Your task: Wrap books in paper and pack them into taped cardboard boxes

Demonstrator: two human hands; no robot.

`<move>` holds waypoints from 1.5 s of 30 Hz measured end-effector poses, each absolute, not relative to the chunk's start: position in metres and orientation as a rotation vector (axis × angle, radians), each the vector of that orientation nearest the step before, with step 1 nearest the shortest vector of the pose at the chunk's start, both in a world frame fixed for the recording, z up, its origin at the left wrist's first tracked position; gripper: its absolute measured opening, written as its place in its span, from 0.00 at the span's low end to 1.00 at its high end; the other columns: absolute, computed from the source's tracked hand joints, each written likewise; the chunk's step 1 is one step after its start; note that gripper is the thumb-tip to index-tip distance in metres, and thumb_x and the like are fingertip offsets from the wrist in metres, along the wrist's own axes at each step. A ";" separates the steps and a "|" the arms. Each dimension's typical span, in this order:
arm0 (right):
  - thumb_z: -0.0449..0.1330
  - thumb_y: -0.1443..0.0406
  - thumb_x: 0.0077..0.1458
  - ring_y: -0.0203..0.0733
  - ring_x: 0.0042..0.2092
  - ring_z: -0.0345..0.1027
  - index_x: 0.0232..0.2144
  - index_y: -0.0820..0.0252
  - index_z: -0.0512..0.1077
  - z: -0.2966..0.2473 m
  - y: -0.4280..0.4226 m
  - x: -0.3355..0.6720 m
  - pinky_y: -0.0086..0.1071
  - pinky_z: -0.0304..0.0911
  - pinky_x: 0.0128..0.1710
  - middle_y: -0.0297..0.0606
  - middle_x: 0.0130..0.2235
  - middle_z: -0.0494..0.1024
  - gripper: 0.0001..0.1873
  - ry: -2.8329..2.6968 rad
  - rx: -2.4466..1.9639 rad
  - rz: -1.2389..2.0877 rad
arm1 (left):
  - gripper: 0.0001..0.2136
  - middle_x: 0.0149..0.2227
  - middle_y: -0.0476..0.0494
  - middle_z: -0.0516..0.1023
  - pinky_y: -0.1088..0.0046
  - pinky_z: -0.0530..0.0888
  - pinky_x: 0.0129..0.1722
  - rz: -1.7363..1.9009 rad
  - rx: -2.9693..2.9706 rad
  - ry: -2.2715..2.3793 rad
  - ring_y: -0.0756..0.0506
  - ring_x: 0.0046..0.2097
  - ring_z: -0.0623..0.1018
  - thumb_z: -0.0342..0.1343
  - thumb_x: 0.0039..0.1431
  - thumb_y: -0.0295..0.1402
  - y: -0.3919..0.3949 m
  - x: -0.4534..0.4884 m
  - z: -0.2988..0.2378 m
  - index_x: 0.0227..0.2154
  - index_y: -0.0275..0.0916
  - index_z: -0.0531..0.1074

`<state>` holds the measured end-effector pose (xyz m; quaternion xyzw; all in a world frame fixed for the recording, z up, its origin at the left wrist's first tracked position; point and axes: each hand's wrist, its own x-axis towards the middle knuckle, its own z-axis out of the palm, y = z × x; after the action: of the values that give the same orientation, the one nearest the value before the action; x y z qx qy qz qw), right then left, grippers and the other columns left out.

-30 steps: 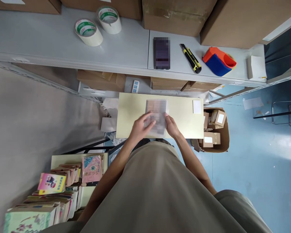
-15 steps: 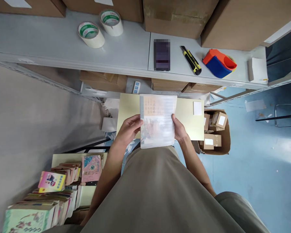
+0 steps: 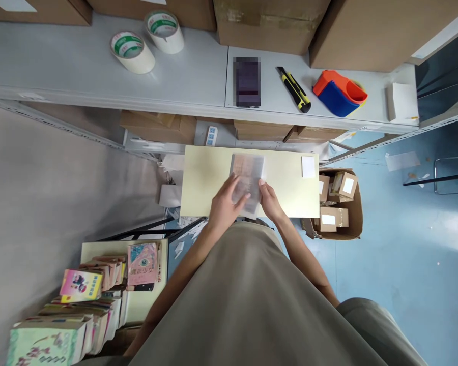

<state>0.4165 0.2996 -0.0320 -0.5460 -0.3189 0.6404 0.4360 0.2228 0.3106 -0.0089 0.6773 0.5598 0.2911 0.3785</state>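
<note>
A book in a cloudy, see-through plastic cover point(image 3: 246, 170) is tilted above the pale yellow table, somewhat blurred by motion. My right hand point(image 3: 270, 202) grips its right edge, thumb on the near face. From the left, my left hand point(image 3: 225, 206) holds it as well, fingers and thumb laid across the lower left of the cover. The fingers behind the book are hidden. Around it shows the table point(image 3: 202, 178), with a small white stack of paper point(image 3: 308, 166) at its right end.
On the grey shelf point(image 3: 198, 76) are two tape rolls point(image 3: 137, 57), a pixelated dark phone-like object point(image 3: 247, 84), a box cutter point(image 3: 294, 90) and a tape dispenser point(image 3: 339, 94). An open carton of small boxes point(image 3: 356, 218) stands right. Stacked books point(image 3: 46, 340) lie lower left.
The book has turned from facing me broadly to a narrower, angled position. My left hand has moved right, from the book's left edge onto its face; my right hand has shifted slightly left.
</note>
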 end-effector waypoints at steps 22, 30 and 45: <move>0.75 0.36 0.63 0.60 0.74 0.73 0.72 0.41 0.79 -0.037 0.281 0.493 0.59 0.75 0.74 0.45 0.77 0.76 0.42 -1.061 -1.392 1.300 | 0.27 0.52 0.36 0.92 0.53 0.85 0.60 0.903 0.736 1.192 0.30 0.59 0.89 0.77 0.53 0.46 0.324 0.230 -0.004 0.53 0.38 0.87; 0.80 0.43 0.61 0.42 0.42 0.79 0.64 0.45 0.85 -0.050 0.286 0.501 0.47 0.84 0.51 0.40 0.54 0.91 0.34 -1.008 -1.279 1.527 | 0.31 0.58 0.32 0.91 0.44 0.82 0.68 0.902 0.676 1.173 0.24 0.68 0.84 0.79 0.55 0.48 0.309 0.220 0.001 0.59 0.38 0.86; 0.76 0.36 0.58 0.63 0.68 0.80 0.70 0.49 0.81 -0.103 0.333 0.395 0.57 0.79 0.68 0.46 0.67 0.86 0.45 -0.938 -1.365 1.775 | 0.41 0.68 0.28 0.84 0.53 0.81 0.69 0.813 1.004 1.428 0.28 0.70 0.82 0.66 0.68 0.52 0.354 0.121 -0.091 0.78 0.38 0.70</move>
<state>0.3954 0.3329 -0.1029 -0.5267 -0.3619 0.6851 0.3496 0.1209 0.3538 -0.0905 0.4281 0.6087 0.3465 0.5711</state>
